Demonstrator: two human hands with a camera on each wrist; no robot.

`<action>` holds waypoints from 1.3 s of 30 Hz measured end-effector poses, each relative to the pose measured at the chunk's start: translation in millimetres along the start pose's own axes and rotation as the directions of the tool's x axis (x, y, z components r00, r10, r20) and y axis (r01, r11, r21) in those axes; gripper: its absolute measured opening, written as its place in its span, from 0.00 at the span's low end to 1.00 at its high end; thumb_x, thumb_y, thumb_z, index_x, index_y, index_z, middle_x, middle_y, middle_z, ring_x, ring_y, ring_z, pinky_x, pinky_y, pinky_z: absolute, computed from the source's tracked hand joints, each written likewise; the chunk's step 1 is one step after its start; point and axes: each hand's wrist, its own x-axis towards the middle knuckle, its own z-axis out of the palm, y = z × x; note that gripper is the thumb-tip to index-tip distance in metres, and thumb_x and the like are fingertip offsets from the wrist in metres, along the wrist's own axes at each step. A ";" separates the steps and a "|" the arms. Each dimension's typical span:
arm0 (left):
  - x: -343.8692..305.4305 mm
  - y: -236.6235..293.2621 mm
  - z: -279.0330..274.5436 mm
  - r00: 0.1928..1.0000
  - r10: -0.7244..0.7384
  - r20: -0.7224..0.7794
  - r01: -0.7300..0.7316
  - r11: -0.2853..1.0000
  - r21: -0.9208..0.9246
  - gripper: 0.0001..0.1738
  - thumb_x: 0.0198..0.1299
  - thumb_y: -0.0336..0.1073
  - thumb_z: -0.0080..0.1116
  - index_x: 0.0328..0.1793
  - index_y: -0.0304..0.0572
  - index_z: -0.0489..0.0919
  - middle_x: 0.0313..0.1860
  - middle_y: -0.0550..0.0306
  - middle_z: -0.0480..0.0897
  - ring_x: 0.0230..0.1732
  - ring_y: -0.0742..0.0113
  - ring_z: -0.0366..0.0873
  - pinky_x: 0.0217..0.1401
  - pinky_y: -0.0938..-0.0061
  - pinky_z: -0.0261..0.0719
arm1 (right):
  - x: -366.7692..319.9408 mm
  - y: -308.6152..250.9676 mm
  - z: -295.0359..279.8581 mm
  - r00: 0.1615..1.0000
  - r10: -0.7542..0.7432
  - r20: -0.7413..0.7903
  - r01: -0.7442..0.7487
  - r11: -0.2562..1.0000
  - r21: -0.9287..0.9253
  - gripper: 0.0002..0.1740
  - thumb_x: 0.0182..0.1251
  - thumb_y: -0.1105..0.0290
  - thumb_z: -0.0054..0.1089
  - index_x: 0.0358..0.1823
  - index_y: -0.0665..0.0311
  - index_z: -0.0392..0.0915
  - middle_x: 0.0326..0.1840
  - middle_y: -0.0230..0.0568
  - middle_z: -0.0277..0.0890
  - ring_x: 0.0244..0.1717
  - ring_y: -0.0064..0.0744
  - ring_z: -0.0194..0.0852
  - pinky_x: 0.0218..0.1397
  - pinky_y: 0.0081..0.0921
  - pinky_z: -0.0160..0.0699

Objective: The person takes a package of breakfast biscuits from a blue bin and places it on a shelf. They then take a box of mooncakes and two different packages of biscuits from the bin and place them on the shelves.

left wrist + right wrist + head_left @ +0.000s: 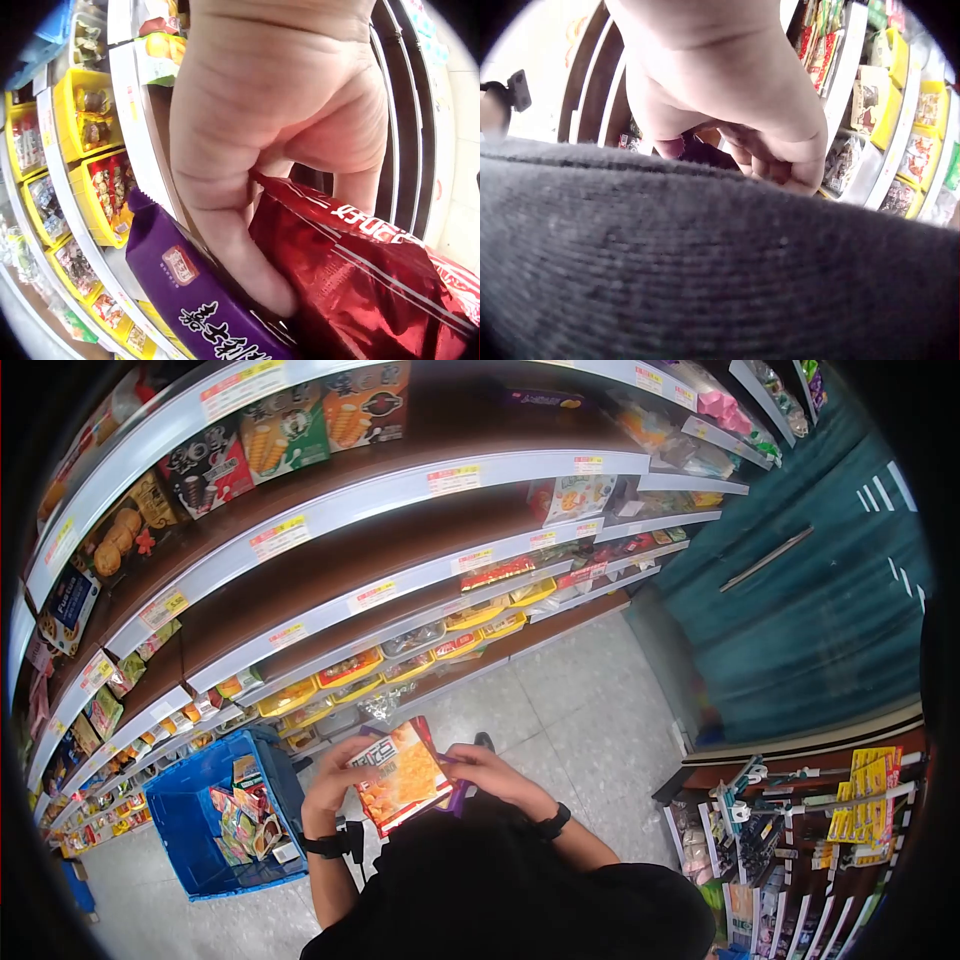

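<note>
In front of the person's chest, the left hand (335, 778) grips a red and orange snack bag (402, 778) by its left side. The left wrist view shows the bag's shiny red foil (352, 277), with a digit of the left hand (270, 112) lying between it and a purple snack packet (191, 281). From the other side, the right hand (497, 772) pinches the purple packet (457, 797), which is mostly hidden behind the red bag in the head view. Fingers of the right hand (727, 97) curl round a dark purple edge, partly hidden by dark cloth.
A blue crate (165, 815) holding several packets stands on the floor at left. Ahead rise shelves (360, 520) with boxed snacks and, lower down, yellow bins (287, 700). A green curtain (800, 620) hangs at right, above a rack of hanging goods (865, 800).
</note>
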 end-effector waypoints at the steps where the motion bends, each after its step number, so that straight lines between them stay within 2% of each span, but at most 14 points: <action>1: 1.5 -0.9 6.2 0.999 -0.015 -0.034 0.014 1.000 -0.013 0.24 0.48 0.22 0.67 0.55 0.35 0.79 0.47 0.58 0.85 0.48 0.72 0.81 0.55 0.79 0.75 | 3.2 5.0 -10.3 1.000 -0.011 0.026 0.012 1.000 -0.015 0.09 0.69 0.66 0.57 0.34 0.64 0.76 0.28 0.25 0.70 0.32 0.14 0.61 0.35 0.18 0.60; 4: 12.4 -3.8 31.6 0.998 -0.005 -0.058 0.004 1.000 -0.028 0.24 0.49 0.21 0.66 0.56 0.35 0.79 0.48 0.57 0.86 0.48 0.71 0.81 0.56 0.78 0.75 | 2.0 -8.0 -46.3 0.995 -0.016 0.101 0.026 0.995 -0.097 0.08 0.68 0.67 0.57 0.37 0.66 0.76 0.30 0.25 0.71 0.33 0.13 0.64 0.36 0.16 0.62; 8: 41.3 -8.6 77.4 0.993 0.041 -0.109 -0.048 0.997 -0.053 0.25 0.49 0.20 0.65 0.57 0.34 0.79 0.51 0.57 0.84 0.50 0.72 0.80 0.55 0.79 0.75 | 9.6 -7.7 -109.9 0.983 -0.074 0.168 0.079 0.997 -0.022 0.06 0.66 0.71 0.57 0.36 0.66 0.75 0.32 0.25 0.71 0.34 0.13 0.65 0.36 0.17 0.64; 9: 50.8 -5.9 90.9 0.994 0.045 -0.097 -0.051 0.997 -0.055 0.25 0.49 0.20 0.65 0.57 0.34 0.79 0.52 0.57 0.84 0.50 0.73 0.80 0.54 0.80 0.74 | 8.9 -12.3 -126.0 0.984 -0.079 0.161 0.088 0.995 -0.052 0.05 0.66 0.71 0.57 0.36 0.66 0.75 0.31 0.25 0.71 0.34 0.13 0.65 0.36 0.16 0.63; 10: 61.0 -5.7 101.7 0.993 0.048 -0.111 -0.054 0.997 -0.050 0.25 0.49 0.20 0.65 0.57 0.34 0.79 0.52 0.57 0.84 0.50 0.73 0.80 0.54 0.80 0.74 | 5.8 -20.1 -135.9 0.985 -0.120 0.122 0.126 0.991 -0.043 0.10 0.67 0.67 0.57 0.28 0.64 0.73 0.23 0.23 0.63 0.27 0.14 0.58 0.29 0.19 0.56; 13: 84.5 -6.9 131.8 0.985 0.068 -0.158 -0.066 0.998 0.015 0.22 0.52 0.21 0.65 0.56 0.33 0.79 0.50 0.57 0.84 0.48 0.73 0.80 0.52 0.80 0.75 | -1.8 -35.9 -172.5 0.985 -0.112 0.129 0.118 0.992 -0.035 0.08 0.66 0.69 0.56 0.30 0.64 0.74 0.24 0.23 0.64 0.28 0.15 0.59 0.31 0.19 0.58; 16: 96.4 -12.2 156.1 0.961 0.091 -0.260 -0.103 0.994 -0.033 0.21 0.54 0.23 0.66 0.56 0.34 0.79 0.49 0.56 0.84 0.47 0.72 0.81 0.51 0.79 0.77 | 3.0 -36.4 -201.0 0.986 -0.119 0.116 0.122 0.992 -0.020 0.07 0.65 0.70 0.56 0.31 0.65 0.76 0.26 0.25 0.68 0.30 0.15 0.62 0.34 0.18 0.60; 19: 96.1 -22.0 168.3 0.944 0.088 -0.317 -0.111 0.992 -0.055 0.20 0.56 0.22 0.65 0.56 0.34 0.77 0.48 0.55 0.84 0.47 0.71 0.81 0.52 0.77 0.79 | 3.1 -39.5 -212.0 0.985 -0.108 0.134 0.112 0.993 -0.030 0.07 0.66 0.70 0.55 0.31 0.66 0.76 0.28 0.27 0.71 0.31 0.15 0.63 0.36 0.18 0.62; 22: 94.5 -33.1 175.9 0.928 0.091 -0.362 -0.130 0.988 -0.085 0.21 0.57 0.21 0.63 0.58 0.34 0.76 0.50 0.53 0.83 0.48 0.68 0.81 0.54 0.75 0.79 | 1.7 -35.0 -219.0 0.975 -0.092 0.203 0.113 0.989 -0.095 0.08 0.67 0.68 0.54 0.36 0.66 0.76 0.30 0.26 0.72 0.33 0.15 0.65 0.37 0.16 0.64; 24: 95.1 -35.8 179.6 0.905 0.106 -0.412 -0.158 0.983 -0.094 0.22 0.58 0.22 0.62 0.59 0.34 0.75 0.50 0.52 0.83 0.49 0.67 0.81 0.55 0.73 0.79 | 4.1 -22.0 -218.2 0.971 -0.056 0.232 0.056 0.998 0.004 0.09 0.67 0.67 0.55 0.35 0.66 0.77 0.29 0.27 0.72 0.32 0.16 0.65 0.35 0.19 0.64; 29: 99.2 -45.2 182.3 0.857 0.085 -0.509 -0.186 0.971 -0.151 0.16 0.63 0.24 0.59 0.57 0.34 0.75 0.50 0.51 0.83 0.50 0.66 0.81 0.56 0.72 0.78 | 1.7 -12.9 -216.2 0.970 -0.001 0.244 -0.006 1.000 0.030 0.10 0.67 0.65 0.57 0.37 0.67 0.77 0.29 0.27 0.71 0.31 0.17 0.65 0.35 0.18 0.65; 35: 105.1 -58.0 188.0 0.831 0.049 -0.555 -0.195 0.958 -0.208 0.16 0.65 0.24 0.58 0.58 0.34 0.74 0.49 0.53 0.82 0.49 0.67 0.81 0.56 0.73 0.78 | 6.7 -4.9 -224.0 0.967 -0.051 0.249 0.055 0.998 -0.006 0.11 0.67 0.66 0.58 0.36 0.68 0.77 0.29 0.28 0.71 0.31 0.17 0.66 0.34 0.20 0.66; 39: 109.4 -62.5 190.9 0.831 0.045 -0.554 -0.187 0.961 -0.203 0.17 0.65 0.25 0.57 0.60 0.34 0.73 0.51 0.53 0.81 0.51 0.67 0.80 0.56 0.74 0.78 | 5.7 -0.1 -226.3 0.974 -0.035 0.224 0.044 0.998 -0.033 0.10 0.66 0.67 0.58 0.36 0.69 0.77 0.30 0.30 0.73 0.32 0.18 0.67 0.34 0.20 0.67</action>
